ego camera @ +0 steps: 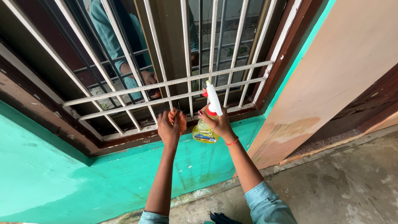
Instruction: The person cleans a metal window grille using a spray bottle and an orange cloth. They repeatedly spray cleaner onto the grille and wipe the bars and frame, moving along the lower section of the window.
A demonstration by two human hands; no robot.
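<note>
Head view: the right hand (pixel 217 122) grips a spray bottle (pixel 206 130) of yellow liquid by its neck, the white nozzle (pixel 214 98) rising above the fingers. Just beside it, the left hand (pixel 171 126) is closed at a bar of the white window grille (pixel 166 89), touching it. Below both hands runs the green wall (pixel 54 182). Beyond the bars is the glass pane (pixel 124 62).

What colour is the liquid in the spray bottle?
Yellow, seen in the head view; the spray bottle sits in the right hand.
</note>
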